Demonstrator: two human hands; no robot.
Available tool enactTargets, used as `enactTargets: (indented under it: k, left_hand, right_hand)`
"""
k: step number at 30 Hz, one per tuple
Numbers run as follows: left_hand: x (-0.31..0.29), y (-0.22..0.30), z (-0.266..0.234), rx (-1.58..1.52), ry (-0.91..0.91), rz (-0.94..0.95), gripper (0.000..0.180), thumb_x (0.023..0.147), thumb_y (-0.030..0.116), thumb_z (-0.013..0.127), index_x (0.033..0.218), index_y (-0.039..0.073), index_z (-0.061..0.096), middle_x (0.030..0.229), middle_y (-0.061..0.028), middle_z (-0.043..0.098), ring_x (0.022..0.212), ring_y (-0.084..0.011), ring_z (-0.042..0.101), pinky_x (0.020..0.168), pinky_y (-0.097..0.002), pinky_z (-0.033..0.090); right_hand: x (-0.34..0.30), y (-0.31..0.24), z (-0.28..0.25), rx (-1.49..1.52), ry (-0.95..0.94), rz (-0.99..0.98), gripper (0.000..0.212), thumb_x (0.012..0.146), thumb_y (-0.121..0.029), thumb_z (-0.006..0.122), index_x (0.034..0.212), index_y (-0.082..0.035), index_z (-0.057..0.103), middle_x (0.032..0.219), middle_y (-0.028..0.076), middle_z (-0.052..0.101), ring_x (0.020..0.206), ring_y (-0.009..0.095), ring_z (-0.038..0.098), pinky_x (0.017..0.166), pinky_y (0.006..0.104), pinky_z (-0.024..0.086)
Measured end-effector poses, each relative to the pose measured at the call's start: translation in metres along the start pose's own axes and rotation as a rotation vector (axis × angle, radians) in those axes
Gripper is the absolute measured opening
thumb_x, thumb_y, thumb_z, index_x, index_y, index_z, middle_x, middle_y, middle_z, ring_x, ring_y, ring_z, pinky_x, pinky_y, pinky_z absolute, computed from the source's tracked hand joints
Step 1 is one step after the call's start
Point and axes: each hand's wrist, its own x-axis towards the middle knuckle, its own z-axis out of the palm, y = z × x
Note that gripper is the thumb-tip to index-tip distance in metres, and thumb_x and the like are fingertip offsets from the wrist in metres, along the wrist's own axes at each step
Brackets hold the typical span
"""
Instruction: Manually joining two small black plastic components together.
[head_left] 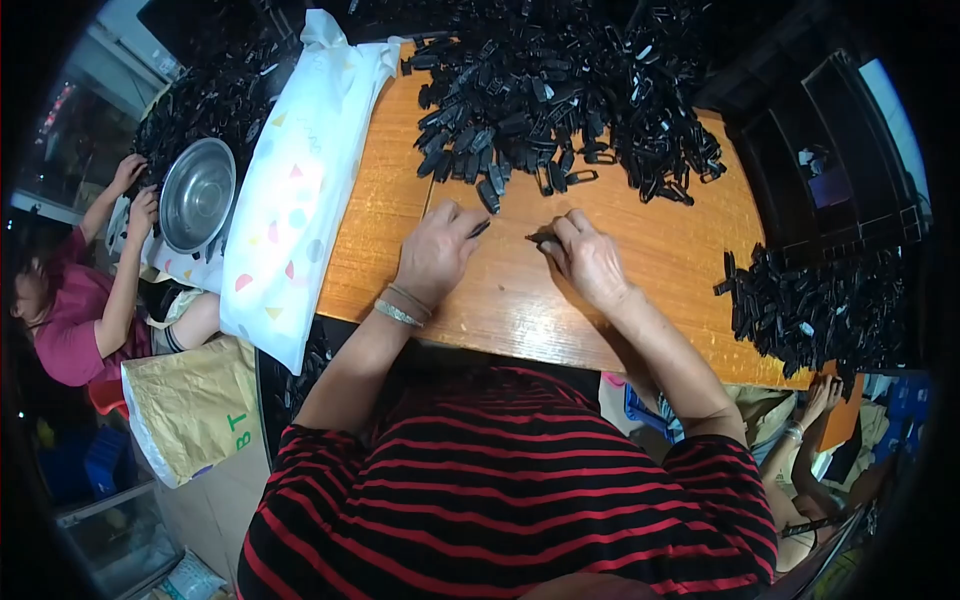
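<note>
Above the orange wooden table (500,300), my left hand (433,255) is closed on a small black plastic piece (480,228) whose tip sticks out past the fingers. My right hand (590,262) pinches another small dark piece (541,238), pointing toward the left hand. The two pieces are apart. Just beyond my hands spreads a large heap of black plastic parts (540,110), some long and solid, others like open loops. One loose part (488,195) lies at the heap's near edge, close to my left fingertips.
A long white package with coloured shapes (290,210) lies along the table's left side. Past it are a steel bowl (172,205) and a co-worker's hands (143,210). A brown sack (195,410) stands below. More black parts (820,310) are piled right, near another person's hand (822,395).
</note>
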Motion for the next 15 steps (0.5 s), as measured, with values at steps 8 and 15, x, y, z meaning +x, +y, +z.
enactTargets:
  k: [8,15]
  left_hand:
    - [0.002,0.009,-0.002,0.016,0.003,0.008,0.022,0.081,0.007,0.063,0.102,0.006,0.066,0.082,-0.0121,0.057,0.08,-0.0315,0.059,0.07,-0.04,0.05]
    - [-0.004,0.013,-0.005,0.044,-0.008,0.006,0.024,0.083,0.007,0.06,0.107,0.006,0.064,0.084,-0.0124,0.058,0.076,-0.0323,0.06,0.065,-0.0384,0.05]
  right_hand:
    - [-0.007,0.002,0.0,-0.021,0.072,0.008,0.012,0.083,-0.008,0.067,0.093,-0.003,0.065,0.09,0.014,0.058,0.072,0.033,0.063,0.061,0.0399,0.053]
    - [-0.007,0.001,-0.005,-0.069,0.017,0.035,0.021,0.083,-0.01,0.067,0.103,-0.005,0.064,0.096,0.013,0.059,0.079,0.032,0.064,0.067,0.0388,0.055]
